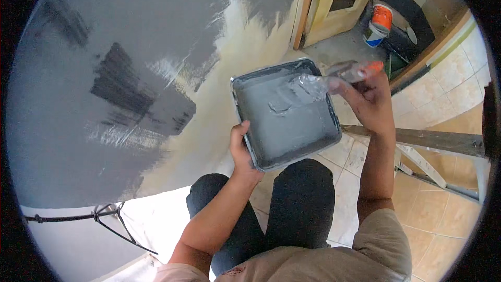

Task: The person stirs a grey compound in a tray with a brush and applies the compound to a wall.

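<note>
My left hand (241, 149) grips the near left edge of a dark square paint tray (254, 160), its thumb over the rim and the other fingers hidden underneath. Grey paint (292, 130) spreads across the tray's floor. My right hand (371, 99) is closed around the handle of a paintbrush (334, 79), which has an orange end. The brush head is coated in grey and dips into the paint near the tray's far right side. Beyond the tray, the wall (172, 15) carries grey paint, with darker patches and a bare cream area.
A wooden beam (438, 141) with metal legs stands at my right. At the far right, an orange and white bucket (380, 21) sits by a yellowish door (334, 21). A thin black metal frame (112, 214) is at the lower left, and pale tiles (342, 188) cover the floor.
</note>
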`<move>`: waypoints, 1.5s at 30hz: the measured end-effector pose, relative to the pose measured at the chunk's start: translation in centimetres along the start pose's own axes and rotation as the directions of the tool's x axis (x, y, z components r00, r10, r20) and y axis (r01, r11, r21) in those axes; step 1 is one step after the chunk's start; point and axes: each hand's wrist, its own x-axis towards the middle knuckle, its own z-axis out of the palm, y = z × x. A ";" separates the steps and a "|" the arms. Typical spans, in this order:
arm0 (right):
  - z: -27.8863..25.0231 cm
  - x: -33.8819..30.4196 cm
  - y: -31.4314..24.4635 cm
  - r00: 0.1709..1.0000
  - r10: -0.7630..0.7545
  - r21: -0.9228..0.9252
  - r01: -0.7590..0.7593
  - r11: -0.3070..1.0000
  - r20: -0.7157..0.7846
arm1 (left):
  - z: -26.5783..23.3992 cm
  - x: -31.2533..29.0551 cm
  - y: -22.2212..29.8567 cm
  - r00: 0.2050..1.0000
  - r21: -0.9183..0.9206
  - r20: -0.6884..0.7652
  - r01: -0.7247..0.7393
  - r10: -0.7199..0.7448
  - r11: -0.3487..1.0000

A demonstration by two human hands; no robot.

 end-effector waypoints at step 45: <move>4.0 -2.3 -4.8 0.843 0.137 -0.509 0.176 0.843 0.519 | -1.6 1.0 0.7 0.995 0.048 0.002 -0.098 0.098 0.994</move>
